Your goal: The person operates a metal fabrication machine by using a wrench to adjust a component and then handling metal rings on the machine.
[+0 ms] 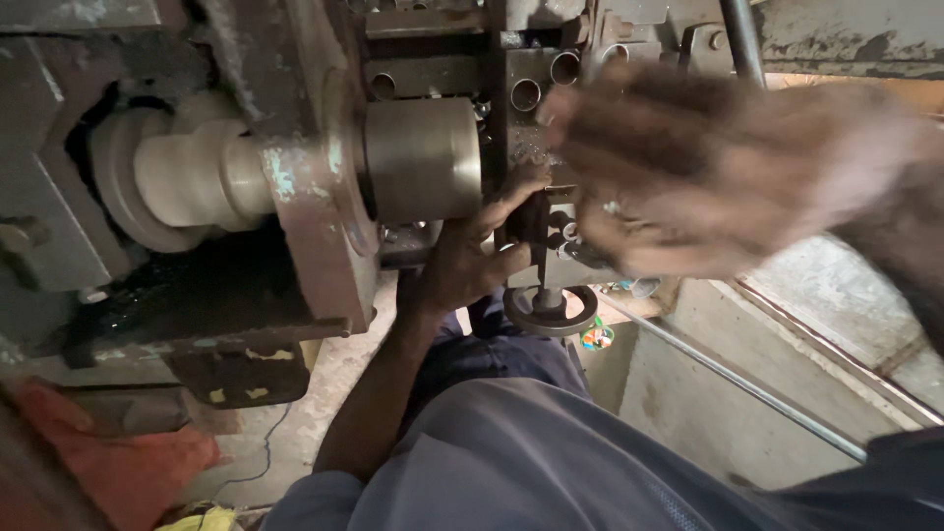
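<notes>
Blurred above the handwheel (pixel 551 313), our right hand (pixel 708 172) shows no readable grip, while our left hand (pixel 472 261) clasps a dark lever (pixel 538 231) beside the chuck (pixel 423 159); work looks midway.

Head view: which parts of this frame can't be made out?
- Right hand: smeared by motion blur; its fingers and grip are unreadable.
- Tool block: its lower right part is covered by the right hand.
- Left hand: its fingertips are hidden behind a dark handle.
- Handwheel: its shaft is hidden above.
- Steel rod: its upper end is hidden behind the handwheel.
</notes>
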